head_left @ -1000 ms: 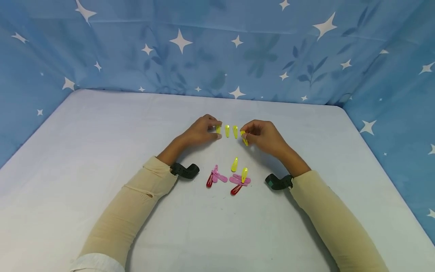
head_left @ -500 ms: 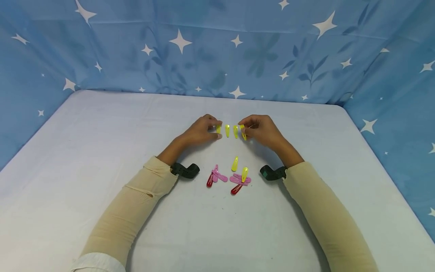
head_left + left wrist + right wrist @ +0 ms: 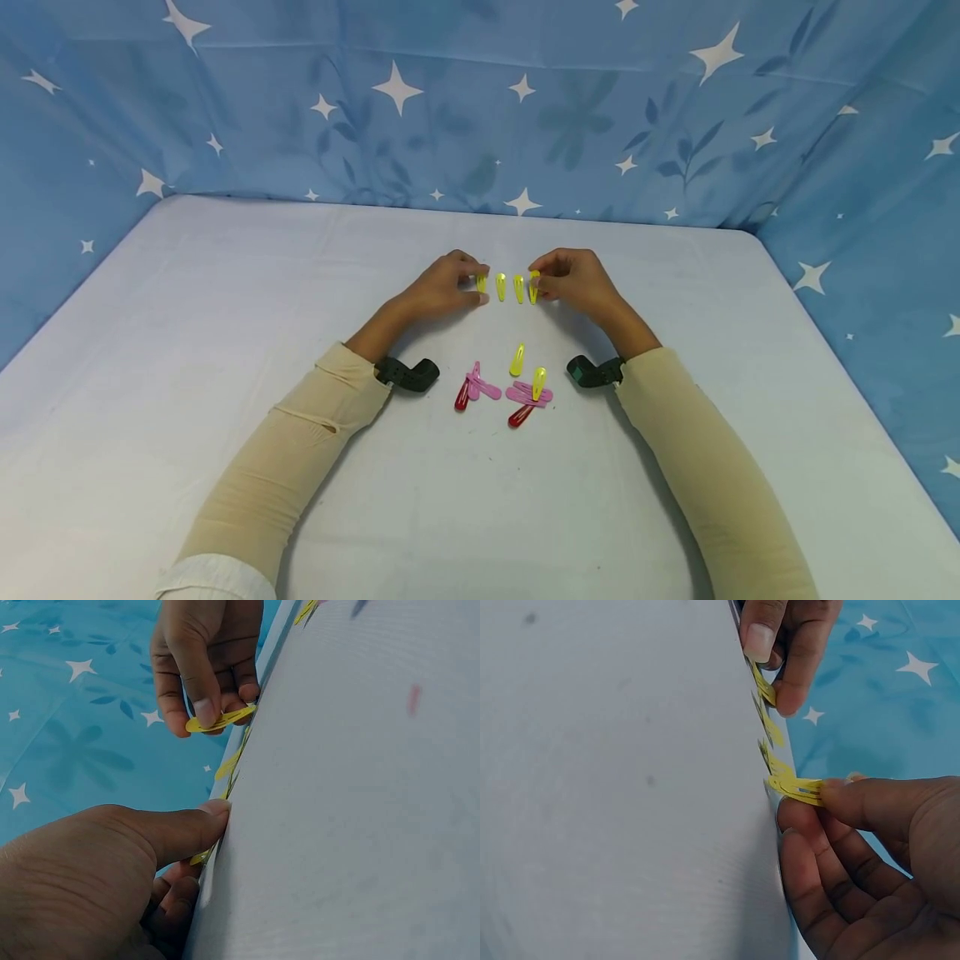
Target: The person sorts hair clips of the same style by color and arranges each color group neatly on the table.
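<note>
Four slim objects stand in a short row: yellow snap hair clips, side by side near the far part of the table. My left hand (image 3: 442, 287) holds the leftmost yellow hair clip (image 3: 482, 284) between thumb and fingertips, at its two ends. At the row's right end, my right hand (image 3: 579, 283) pinches another yellow hair clip (image 3: 801, 790) between thumb and fingers. Seen from the right wrist, this clip's tip is right at the tabletop. Between the hands lie a yellow clip (image 3: 501, 287) and a second yellow clip (image 3: 519, 288), both untouched.
Nearer on the white table (image 3: 420, 500) lie loose clips: a yellow clip (image 3: 517, 360), another yellow clip (image 3: 539, 383) over pink clips (image 3: 517, 395), and red clips (image 3: 520, 417). More pink clips (image 3: 487, 389) lie to their left. A blue starry curtain (image 3: 465, 125) hangs behind the table.
My right hand has moved away from me and slightly left, bringing its yellow hair clip into line with the row and turning it more upright. My left hand has stayed in place.
</note>
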Motion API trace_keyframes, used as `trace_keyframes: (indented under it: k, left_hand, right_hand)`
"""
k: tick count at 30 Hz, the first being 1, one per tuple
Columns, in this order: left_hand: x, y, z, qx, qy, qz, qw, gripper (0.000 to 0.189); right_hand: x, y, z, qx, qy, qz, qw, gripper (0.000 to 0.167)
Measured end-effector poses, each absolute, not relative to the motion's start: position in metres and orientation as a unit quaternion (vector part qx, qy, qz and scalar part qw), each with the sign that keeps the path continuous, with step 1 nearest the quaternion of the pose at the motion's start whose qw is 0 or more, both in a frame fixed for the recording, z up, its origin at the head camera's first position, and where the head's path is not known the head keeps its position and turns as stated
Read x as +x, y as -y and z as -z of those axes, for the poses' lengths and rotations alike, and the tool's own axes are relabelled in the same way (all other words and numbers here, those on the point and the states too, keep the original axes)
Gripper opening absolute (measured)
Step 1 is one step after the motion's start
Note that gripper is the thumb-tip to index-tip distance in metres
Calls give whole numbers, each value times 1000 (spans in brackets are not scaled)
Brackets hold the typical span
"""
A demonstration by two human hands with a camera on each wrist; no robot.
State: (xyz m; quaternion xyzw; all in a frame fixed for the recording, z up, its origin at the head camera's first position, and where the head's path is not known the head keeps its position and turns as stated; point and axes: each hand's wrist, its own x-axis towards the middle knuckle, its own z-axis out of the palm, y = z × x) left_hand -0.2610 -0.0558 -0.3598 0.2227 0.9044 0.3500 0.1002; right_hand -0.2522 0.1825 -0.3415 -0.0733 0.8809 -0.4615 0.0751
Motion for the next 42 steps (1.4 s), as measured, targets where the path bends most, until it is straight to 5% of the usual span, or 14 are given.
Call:
trace_keyframes:
  k: [42]
  left_hand:
    - [-263, 56, 361, 236, -911, -325, 91, 53]
  right_hand:
    - [-260, -170, 344, -15, -938, 340, 62, 27]
